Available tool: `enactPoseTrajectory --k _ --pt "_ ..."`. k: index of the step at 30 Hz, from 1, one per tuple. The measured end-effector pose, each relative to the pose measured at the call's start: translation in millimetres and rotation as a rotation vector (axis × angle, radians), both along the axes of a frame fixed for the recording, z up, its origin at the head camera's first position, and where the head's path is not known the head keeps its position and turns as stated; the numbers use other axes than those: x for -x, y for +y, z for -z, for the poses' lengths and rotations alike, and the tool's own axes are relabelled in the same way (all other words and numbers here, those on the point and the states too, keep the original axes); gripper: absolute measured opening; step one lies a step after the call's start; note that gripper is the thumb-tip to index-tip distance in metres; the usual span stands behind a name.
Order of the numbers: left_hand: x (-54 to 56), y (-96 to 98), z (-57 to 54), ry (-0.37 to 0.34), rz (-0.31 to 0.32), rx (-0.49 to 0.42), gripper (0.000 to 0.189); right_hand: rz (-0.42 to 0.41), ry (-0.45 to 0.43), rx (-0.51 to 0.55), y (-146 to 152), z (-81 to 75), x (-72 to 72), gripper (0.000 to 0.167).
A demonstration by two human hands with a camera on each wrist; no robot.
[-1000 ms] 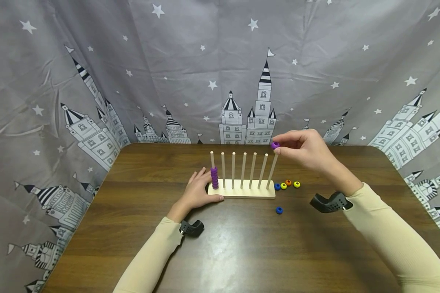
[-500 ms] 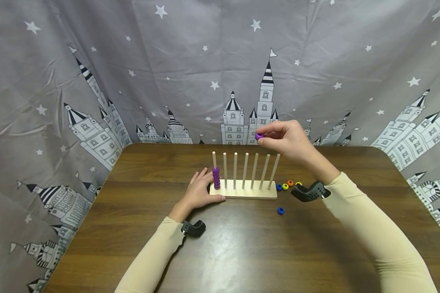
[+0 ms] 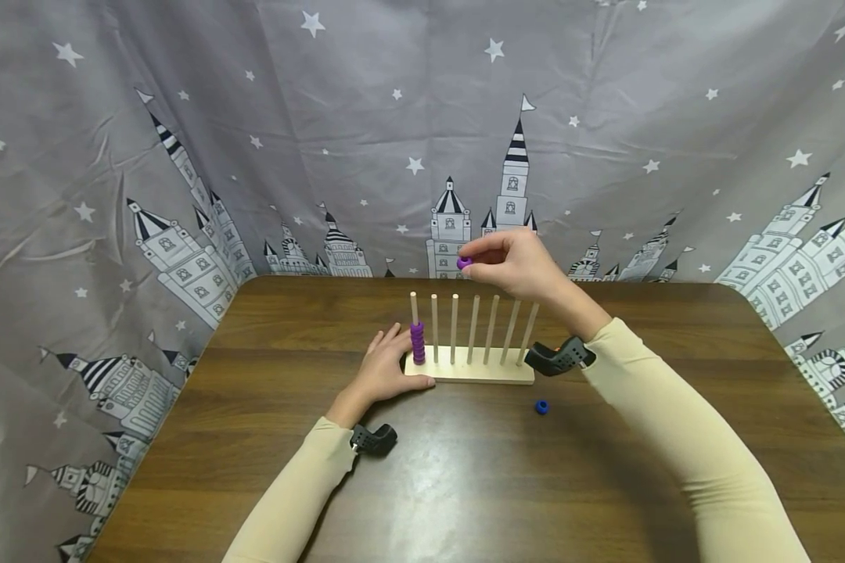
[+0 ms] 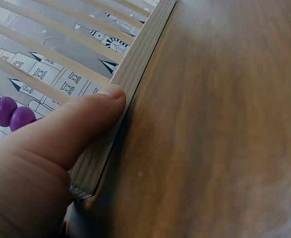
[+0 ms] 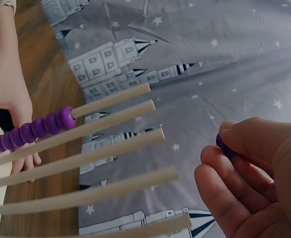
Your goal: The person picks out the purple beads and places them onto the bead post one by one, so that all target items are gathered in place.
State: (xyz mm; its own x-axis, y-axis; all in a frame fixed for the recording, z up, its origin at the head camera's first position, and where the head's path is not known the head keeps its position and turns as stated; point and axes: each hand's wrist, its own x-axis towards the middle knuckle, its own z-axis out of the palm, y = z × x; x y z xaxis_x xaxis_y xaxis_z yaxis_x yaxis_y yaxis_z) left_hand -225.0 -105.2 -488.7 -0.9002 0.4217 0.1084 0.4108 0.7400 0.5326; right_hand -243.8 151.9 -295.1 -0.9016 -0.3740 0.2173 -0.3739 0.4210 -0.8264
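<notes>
My right hand (image 3: 517, 262) pinches a purple bead (image 3: 464, 263) between thumb and fingertips, above and behind the tops of the middle pegs. In the right wrist view the fingers cover most of that bead (image 5: 226, 147). Below stands a pale wooden peg rack (image 3: 479, 374) with several upright pegs. Its leftmost peg carries a stack of purple beads (image 3: 418, 344), and the peg's top stays bare above them. At the rack's left end my left hand (image 3: 380, 371) holds the base, its thumb (image 4: 93, 111) along the front edge and the fingers spread behind.
A blue bead (image 3: 541, 407) lies on the brown wooden table (image 3: 324, 500), in front of the rack's right end. The right wrist's black camera (image 3: 559, 357) hides most of the other loose beads there. A grey castle-print curtain (image 3: 352, 117) hangs behind the table.
My right hand has carried the purple bead leftward from above the rightmost peg to above the middle pegs, rising slightly. My left hand keeps its place on the rack.
</notes>
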Motion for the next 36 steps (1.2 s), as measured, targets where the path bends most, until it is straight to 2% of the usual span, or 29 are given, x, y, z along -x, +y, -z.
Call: enactPoseTrajectory --k 12,36 --pt "1.0 1.0 1.2 -0.004 0.003 -0.004 0.073 -0.079 -0.039 -0.004 -24 1.6 0.9 0.028" --pt "-1.0 0.3 -3.6 0.0 0.007 -0.02 0.071 -0.144 0.011 -0.057 -57 12.9 -0.4 0.027"
